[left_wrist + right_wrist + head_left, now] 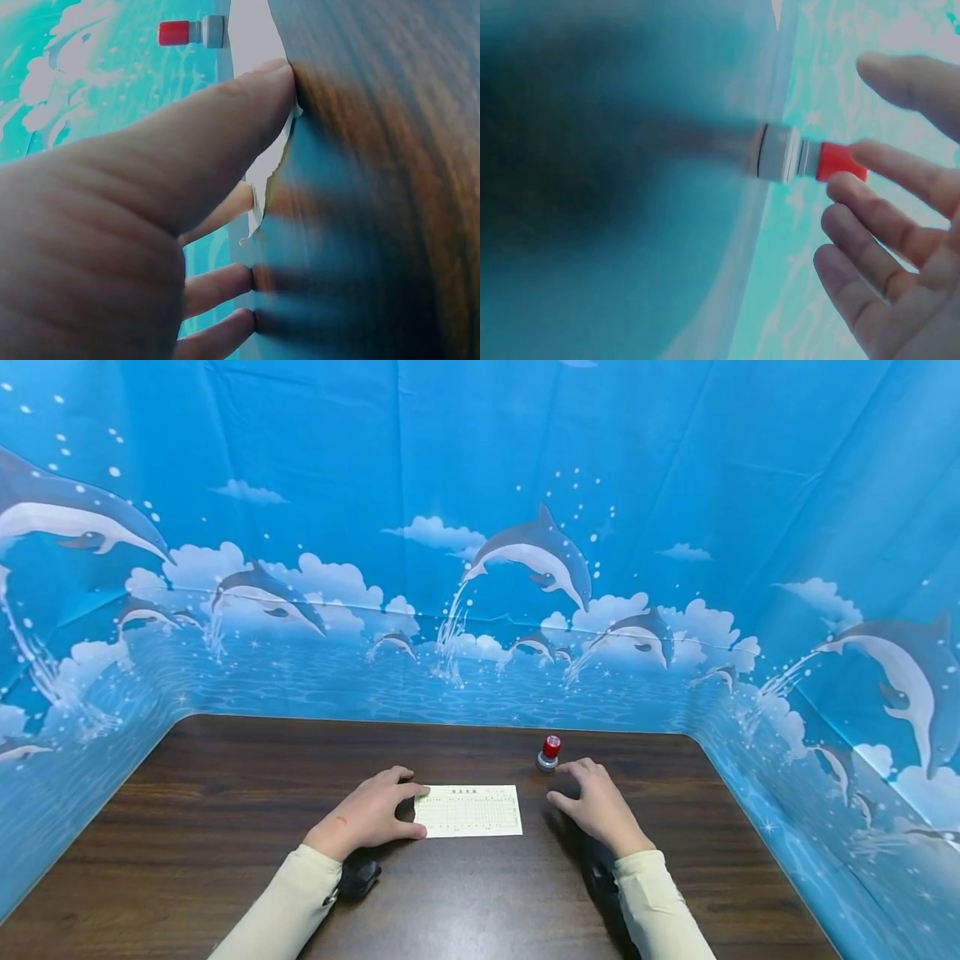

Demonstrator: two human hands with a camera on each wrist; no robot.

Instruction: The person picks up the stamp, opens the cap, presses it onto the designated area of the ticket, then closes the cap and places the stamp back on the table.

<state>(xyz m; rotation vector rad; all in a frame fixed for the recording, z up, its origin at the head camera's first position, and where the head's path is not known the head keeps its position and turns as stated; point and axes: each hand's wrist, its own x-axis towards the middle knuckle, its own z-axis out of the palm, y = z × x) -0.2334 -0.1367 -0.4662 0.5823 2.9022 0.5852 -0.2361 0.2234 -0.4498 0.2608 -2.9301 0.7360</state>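
Note:
A pale printed paper form (468, 812) lies flat on the dark wooden table. My left hand (375, 810) rests at its left edge, thumb near the lower corner and index finger near the upper one. In the left wrist view the thumb (262, 94) presses on the paper's torn-looking edge, while other fingertips touch the table. A small stamp (550, 753) with a red handle and grey base stands upright beyond the form's right end. Just to the right of it, my right hand (600, 806) hovers with fingers spread and loosely bent, holding nothing. The right wrist view has the fingertips close to the red handle (840, 161); contact cannot be told.
A blue curtain (480, 485) printed with dolphins and clouds rises behind and along both sides of the table (480, 902). A black wrist device (358, 878) sits under the left wrist. Bare wood surrounds the form.

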